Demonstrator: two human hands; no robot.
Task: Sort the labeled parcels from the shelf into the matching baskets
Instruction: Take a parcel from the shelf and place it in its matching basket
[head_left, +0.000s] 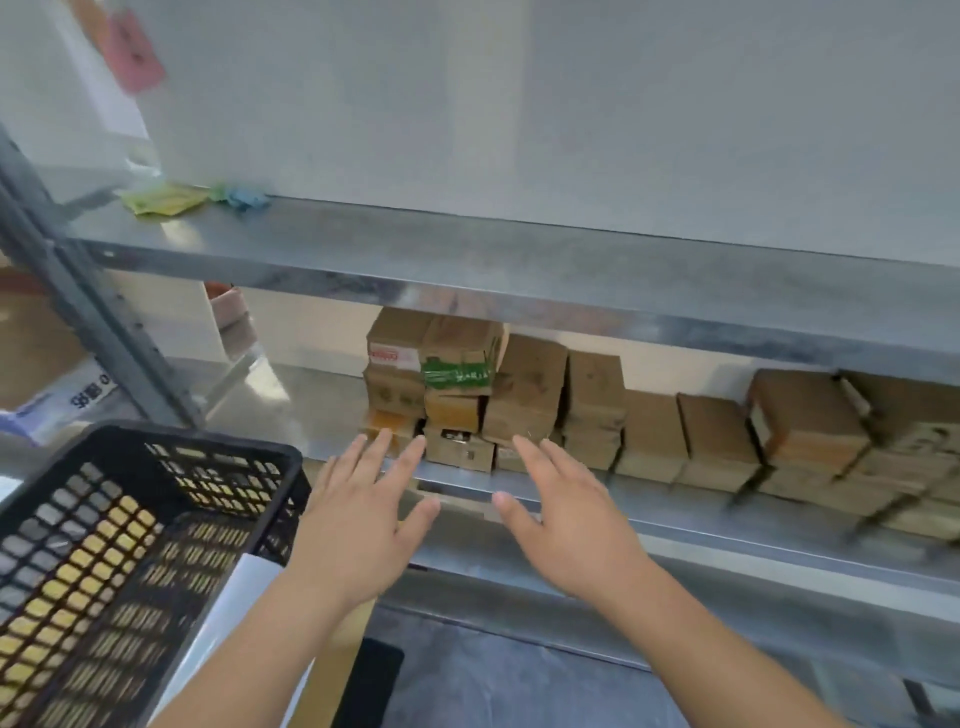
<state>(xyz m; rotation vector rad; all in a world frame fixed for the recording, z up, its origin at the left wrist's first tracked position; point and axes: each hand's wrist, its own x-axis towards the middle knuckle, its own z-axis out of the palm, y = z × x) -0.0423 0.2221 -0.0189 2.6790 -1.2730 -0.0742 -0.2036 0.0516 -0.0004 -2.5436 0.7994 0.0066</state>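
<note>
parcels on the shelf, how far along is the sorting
Done: nothing visibly; the black basket shows no parcel. In hand: nothing; left hand and right hand reach open toward the cardboard parcels. Left: the full row on the shelf.

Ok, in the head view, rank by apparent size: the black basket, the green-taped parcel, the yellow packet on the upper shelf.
1. black basket, though nearness to the camera inflates it
2. and 3. green-taped parcel and yellow packet look alike, unranked.
</note>
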